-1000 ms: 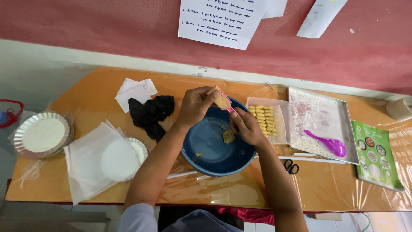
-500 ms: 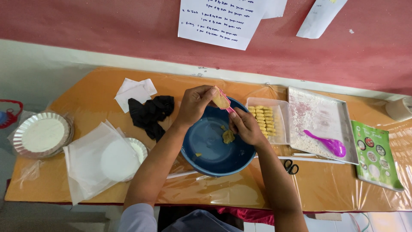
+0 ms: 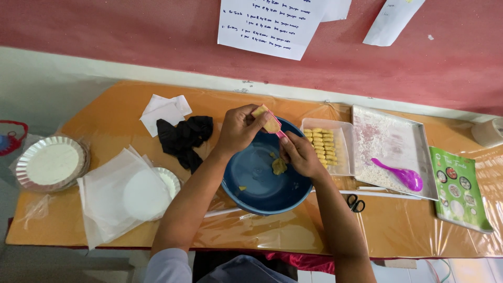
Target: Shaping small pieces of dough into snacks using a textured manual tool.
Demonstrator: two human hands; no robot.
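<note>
The fingers [image 3: 258,119] of the left hand [image 3: 240,128] were pinched around a small yellow piece of dough [image 3: 269,123], held above the far rim of the blue bowl [image 3: 264,181]. The right hand [image 3: 299,154] was clenched around a thin pink tool [image 3: 279,131], whose tip touched the dough piece; most of the tool was hidden within the grip. Both hands met over the bowl, which stood at the middle of the tabletop [image 3: 105,112], covered in orange with a clear plastic sheet. Inside the bowl lay a larger lump of dough [image 3: 279,166] and a few small yellow scraps. Just right of the bowl stood a clear plastic container [image 3: 338,149] holding shaped yellow pieces [image 3: 320,147] in neat rows. Beside it lay a metal tray [image 3: 390,144] dusted with white flour, with a purple spoon [image 3: 401,175] resting in it. A pair of black-handled scissors [image 3: 356,203] lay near the front of the tray, and a green printed leaflet [image 3: 460,188] lay at the far right. To the left of the bowl were a crumpled black cloth [image 3: 183,137], white paper napkins [image 3: 165,111], a pile of clear plastic bags [image 3: 118,196] over a foil dish, and a stack of foil dishes [image 3: 51,163] near the left edge. White paper sheets [image 3: 272,23] hung on the red wall behind.
</note>
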